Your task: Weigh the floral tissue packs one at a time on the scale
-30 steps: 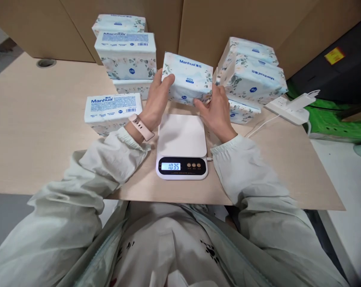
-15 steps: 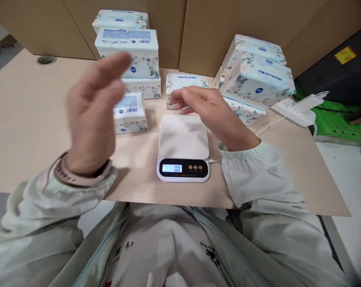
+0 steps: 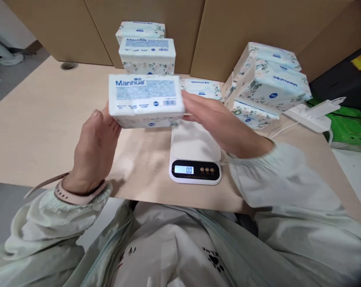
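One tissue pack [image 3: 146, 97] gripped between left hand [image 3: 93, 149] and right hand [image 3: 225, 125] | raised, mostly left of scale [image 3: 194, 145] | display [image 3: 184, 170] 0.0 | stacked packs [image 3: 276, 85] right of scale

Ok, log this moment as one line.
left hand: holding tissue pack | right hand: same pack, opposite end | scale: display 0.0

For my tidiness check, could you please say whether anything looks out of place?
One oddity: by the left hand, a thin strip juts out beside the pink wristband, perhaps a loose strap end. Nothing else visible looks spilled or damaged.
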Tool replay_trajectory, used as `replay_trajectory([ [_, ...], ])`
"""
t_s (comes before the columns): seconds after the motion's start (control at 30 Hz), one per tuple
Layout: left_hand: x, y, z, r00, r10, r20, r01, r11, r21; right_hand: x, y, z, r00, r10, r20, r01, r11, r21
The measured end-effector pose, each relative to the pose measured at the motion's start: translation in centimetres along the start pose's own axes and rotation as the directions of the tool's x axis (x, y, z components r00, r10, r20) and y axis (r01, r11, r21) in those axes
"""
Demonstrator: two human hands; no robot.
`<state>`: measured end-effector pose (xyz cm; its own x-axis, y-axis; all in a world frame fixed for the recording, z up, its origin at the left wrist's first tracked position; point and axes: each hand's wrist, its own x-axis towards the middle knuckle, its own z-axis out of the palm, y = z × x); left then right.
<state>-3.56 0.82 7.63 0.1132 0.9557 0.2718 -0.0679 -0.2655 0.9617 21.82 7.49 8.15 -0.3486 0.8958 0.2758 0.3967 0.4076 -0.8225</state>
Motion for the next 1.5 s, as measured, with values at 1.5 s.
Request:
replay_trajectory([
  [1.5, 2.1, -7.8, 2.1, 0.945, -0.03, -0.325, 0.026, 1.0, -0.017, -12.3, 8.8, -3.0, 0.772, -0.001, -0.636, -0.033, 0.999, -0.042],
])
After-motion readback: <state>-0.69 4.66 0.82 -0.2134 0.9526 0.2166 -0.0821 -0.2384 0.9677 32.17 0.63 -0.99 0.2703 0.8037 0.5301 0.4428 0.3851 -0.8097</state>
